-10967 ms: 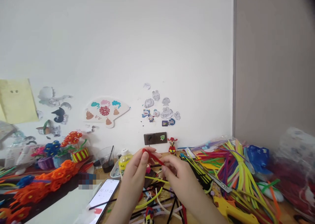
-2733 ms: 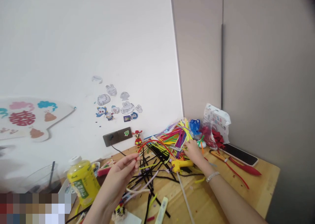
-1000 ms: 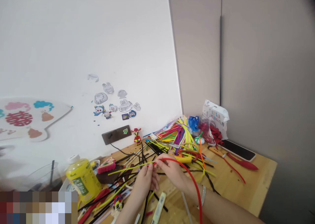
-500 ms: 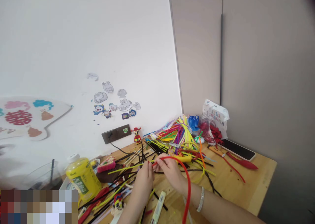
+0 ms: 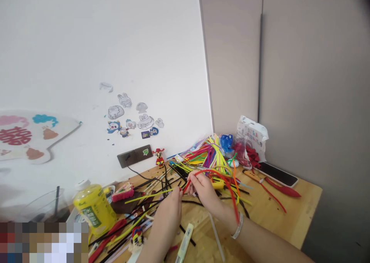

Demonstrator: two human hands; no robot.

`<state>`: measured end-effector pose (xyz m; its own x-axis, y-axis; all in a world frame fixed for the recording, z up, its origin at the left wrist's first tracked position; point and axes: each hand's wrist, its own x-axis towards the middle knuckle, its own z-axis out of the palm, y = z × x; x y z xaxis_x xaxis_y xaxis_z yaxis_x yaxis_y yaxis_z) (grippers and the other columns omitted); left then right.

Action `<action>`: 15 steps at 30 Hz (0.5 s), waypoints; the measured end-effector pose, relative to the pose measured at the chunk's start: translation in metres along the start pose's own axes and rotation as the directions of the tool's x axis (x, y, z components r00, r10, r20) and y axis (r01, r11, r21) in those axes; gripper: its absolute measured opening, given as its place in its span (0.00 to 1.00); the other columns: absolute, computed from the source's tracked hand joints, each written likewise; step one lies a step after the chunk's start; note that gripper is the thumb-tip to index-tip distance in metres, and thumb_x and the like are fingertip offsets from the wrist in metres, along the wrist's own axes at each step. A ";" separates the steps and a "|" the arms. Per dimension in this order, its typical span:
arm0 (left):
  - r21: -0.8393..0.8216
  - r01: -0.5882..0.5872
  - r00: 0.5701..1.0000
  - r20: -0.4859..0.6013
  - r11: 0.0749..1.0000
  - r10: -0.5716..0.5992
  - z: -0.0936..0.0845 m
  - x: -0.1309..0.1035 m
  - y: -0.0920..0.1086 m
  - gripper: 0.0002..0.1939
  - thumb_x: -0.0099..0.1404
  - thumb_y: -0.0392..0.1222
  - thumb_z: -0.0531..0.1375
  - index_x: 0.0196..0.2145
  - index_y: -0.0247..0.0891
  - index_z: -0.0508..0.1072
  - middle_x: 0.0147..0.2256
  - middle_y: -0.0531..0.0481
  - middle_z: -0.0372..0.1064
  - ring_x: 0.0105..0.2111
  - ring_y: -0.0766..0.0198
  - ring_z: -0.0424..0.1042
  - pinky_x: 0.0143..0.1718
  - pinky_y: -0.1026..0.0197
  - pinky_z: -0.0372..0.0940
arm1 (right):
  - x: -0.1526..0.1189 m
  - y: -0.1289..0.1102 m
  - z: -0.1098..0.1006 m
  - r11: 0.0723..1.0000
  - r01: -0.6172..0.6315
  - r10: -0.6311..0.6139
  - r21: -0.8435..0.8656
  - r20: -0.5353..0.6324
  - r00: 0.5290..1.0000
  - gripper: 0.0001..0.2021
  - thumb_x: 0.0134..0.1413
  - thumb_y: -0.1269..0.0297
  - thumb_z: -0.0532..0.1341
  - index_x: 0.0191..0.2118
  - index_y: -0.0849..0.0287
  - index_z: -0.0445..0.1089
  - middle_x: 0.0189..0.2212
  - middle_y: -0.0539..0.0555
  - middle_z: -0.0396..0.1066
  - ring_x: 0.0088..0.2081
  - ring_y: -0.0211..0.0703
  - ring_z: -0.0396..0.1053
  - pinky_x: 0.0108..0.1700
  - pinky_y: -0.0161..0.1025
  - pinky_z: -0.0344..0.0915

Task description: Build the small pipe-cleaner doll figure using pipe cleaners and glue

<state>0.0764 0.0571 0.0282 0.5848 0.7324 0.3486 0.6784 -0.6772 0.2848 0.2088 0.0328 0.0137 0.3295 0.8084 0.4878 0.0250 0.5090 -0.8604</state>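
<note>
A red pipe cleaner (image 5: 228, 178) runs between my hands and arches over the right one, its loose end hanging by the bracelet (image 5: 238, 225) on that wrist. My left hand (image 5: 172, 202) pinches it near one end, fingers closed. Just to the right, my right hand (image 5: 201, 186) grips the same strand between thumb and fingers. A small gap separates the hands. Beneath them, black and yellow pipe cleaners (image 5: 146, 198) lie scattered over the wooden table (image 5: 300, 207). A pale green glue tube (image 5: 184, 243) rests nearest me, below the hands.
At the left stands a yellow drink bottle (image 5: 95, 209). Bundled coloured pipe cleaners (image 5: 211, 151) lie at the back. A phone (image 5: 279, 174) and an orange-handled tool (image 5: 253, 175) sit at the right. A red-hatted figurine (image 5: 158, 157) stands against the wall beside a power strip (image 5: 134, 156).
My right hand has moved slightly up and away from the left, stretching the strand between them. The red pipe cleaner's loose end has swung up and to the right.
</note>
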 end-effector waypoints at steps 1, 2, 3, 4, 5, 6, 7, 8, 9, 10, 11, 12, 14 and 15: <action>0.083 -0.015 1.000 -0.026 0.996 0.018 0.001 0.000 -0.001 0.13 0.65 0.38 0.42 0.31 0.38 0.65 0.26 0.44 0.71 0.28 0.58 0.71 0.29 0.62 0.61 | 0.000 0.001 0.000 1.000 -0.006 0.006 -0.001 0.005 1.000 0.15 0.54 0.51 0.52 0.27 0.58 0.61 0.16 0.46 0.62 0.19 0.37 0.62 0.23 0.34 0.60; 0.152 -0.034 0.998 -0.055 0.988 0.043 0.002 0.001 -0.003 0.12 0.65 0.38 0.44 0.32 0.37 0.65 0.26 0.44 0.71 0.28 0.57 0.71 0.28 0.61 0.61 | 0.000 0.001 0.001 1.000 -0.009 0.009 -0.008 0.010 1.000 0.15 0.54 0.51 0.52 0.26 0.58 0.61 0.16 0.46 0.61 0.19 0.36 0.62 0.23 0.34 0.60; 0.177 -0.050 0.994 -0.085 0.983 0.065 0.003 0.002 -0.005 0.11 0.64 0.38 0.45 0.31 0.37 0.66 0.27 0.43 0.71 0.29 0.55 0.71 0.29 0.60 0.61 | 0.000 0.002 0.002 1.000 -0.013 0.013 -0.018 0.015 1.000 0.16 0.53 0.51 0.52 0.26 0.58 0.61 0.16 0.46 0.61 0.19 0.36 0.62 0.23 0.34 0.60; 0.162 -0.063 0.991 -0.109 0.985 0.081 0.004 0.003 -0.007 0.11 0.64 0.39 0.46 0.30 0.37 0.66 0.27 0.42 0.71 0.30 0.54 0.71 0.30 0.59 0.62 | -0.001 0.002 0.003 0.999 -0.017 0.018 -0.030 0.015 1.000 0.16 0.53 0.51 0.51 0.25 0.58 0.60 0.16 0.46 0.61 0.18 0.36 0.62 0.23 0.34 0.60; 0.119 -0.070 0.988 -0.127 0.990 0.085 0.005 0.003 -0.010 0.10 0.63 0.39 0.47 0.30 0.36 0.67 0.29 0.40 0.71 0.31 0.53 0.71 0.31 0.58 0.62 | -0.002 0.003 0.004 0.999 -0.022 0.022 -0.040 0.010 1.000 0.16 0.53 0.51 0.51 0.25 0.57 0.60 0.15 0.46 0.61 0.18 0.37 0.62 0.22 0.34 0.60; 0.064 -0.071 0.988 -0.134 0.995 0.080 0.006 0.004 -0.012 0.10 0.62 0.40 0.49 0.30 0.36 0.67 0.30 0.39 0.71 0.32 0.52 0.71 0.32 0.57 0.62 | -0.002 0.004 0.005 0.999 -0.027 0.027 -0.045 0.003 1.000 0.15 0.53 0.51 0.51 0.25 0.57 0.60 0.15 0.46 0.60 0.19 0.37 0.62 0.23 0.34 0.60; 0.008 -0.066 0.989 -0.134 0.998 0.067 0.007 0.005 -0.013 0.09 0.61 0.40 0.49 0.30 0.36 0.67 0.30 0.38 0.71 0.33 0.52 0.71 0.34 0.56 0.62 | -0.003 0.005 0.006 0.998 -0.031 0.030 -0.046 -0.006 1.000 0.15 0.53 0.51 0.51 0.26 0.57 0.60 0.15 0.45 0.60 0.19 0.37 0.62 0.22 0.34 0.60; -0.041 -0.061 0.990 -0.129 0.997 0.055 0.009 0.006 -0.014 0.08 0.61 0.40 0.50 0.31 0.36 0.68 0.31 0.38 0.71 0.34 0.51 0.71 0.35 0.55 0.62 | -0.003 0.006 0.006 0.998 -0.032 0.031 -0.048 -0.013 0.999 0.15 0.53 0.51 0.51 0.26 0.57 0.60 0.15 0.45 0.61 0.18 0.36 0.62 0.22 0.34 0.61; -0.081 -0.060 0.991 -0.120 0.995 0.050 0.010 0.007 -0.015 0.08 0.60 0.39 0.50 0.33 0.36 0.68 0.32 0.38 0.72 0.35 0.51 0.71 0.36 0.54 0.62 | -0.003 0.007 0.006 0.998 -0.030 0.030 -0.052 -0.017 0.999 0.15 0.53 0.51 0.51 0.27 0.57 0.60 0.15 0.45 0.61 0.18 0.36 0.62 0.22 0.34 0.61; -0.118 -0.062 0.993 -0.110 0.991 0.049 0.011 0.007 -0.015 0.09 0.60 0.39 0.50 0.35 0.36 0.68 0.33 0.38 0.72 0.35 0.51 0.71 0.37 0.54 0.62 | -0.003 0.007 0.007 0.998 -0.026 0.025 -0.057 -0.017 1.000 0.15 0.53 0.51 0.51 0.27 0.57 0.59 0.15 0.45 0.61 0.17 0.36 0.62 0.22 0.34 0.60; -0.165 -0.062 0.994 -0.098 0.984 0.046 0.011 0.008 -0.015 0.09 0.60 0.38 0.49 0.35 0.36 0.68 0.33 0.39 0.72 0.35 0.52 0.71 0.37 0.54 0.62 | -0.003 0.008 0.007 0.998 -0.022 0.021 -0.063 -0.014 1.000 0.15 0.53 0.50 0.51 0.27 0.57 0.59 0.15 0.45 0.61 0.16 0.35 0.61 0.21 0.34 0.60; -0.217 -0.062 0.995 -0.084 0.974 0.045 0.012 0.008 -0.014 0.09 0.60 0.38 0.49 0.35 0.37 0.68 0.33 0.40 0.72 0.34 0.54 0.71 0.37 0.55 0.63 | -0.003 0.008 0.007 0.997 -0.021 0.020 -0.068 -0.010 1.000 0.15 0.53 0.50 0.51 0.27 0.57 0.59 0.14 0.45 0.61 0.16 0.35 0.61 0.21 0.34 0.60; -0.323 -0.054 0.998 -0.056 0.945 0.038 0.011 0.008 -0.013 0.09 0.60 0.39 0.48 0.30 0.39 0.68 0.29 0.44 0.72 0.30 0.57 0.71 0.34 0.58 0.63 | -0.003 0.009 0.007 0.997 -0.032 0.033 -0.066 0.001 0.999 0.15 0.53 0.50 0.51 0.26 0.57 0.59 0.14 0.45 0.61 0.16 0.35 0.62 0.21 0.33 0.60; -0.376 -0.044 0.999 -0.042 0.925 0.030 0.010 0.008 -0.012 0.10 0.60 0.40 0.48 0.27 0.39 0.67 0.26 0.46 0.72 0.27 0.59 0.71 0.32 0.59 0.64 | -0.003 0.009 0.007 0.997 -0.042 0.042 -0.059 0.003 0.999 0.15 0.53 0.50 0.51 0.26 0.57 0.59 0.14 0.45 0.61 0.17 0.35 0.62 0.21 0.33 0.60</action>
<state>0.0780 0.0717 0.0185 0.5860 0.7079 0.3943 0.4348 -0.6853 0.5842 0.2013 0.0370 0.0060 0.3274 0.8299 0.4517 0.0667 0.4566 -0.8872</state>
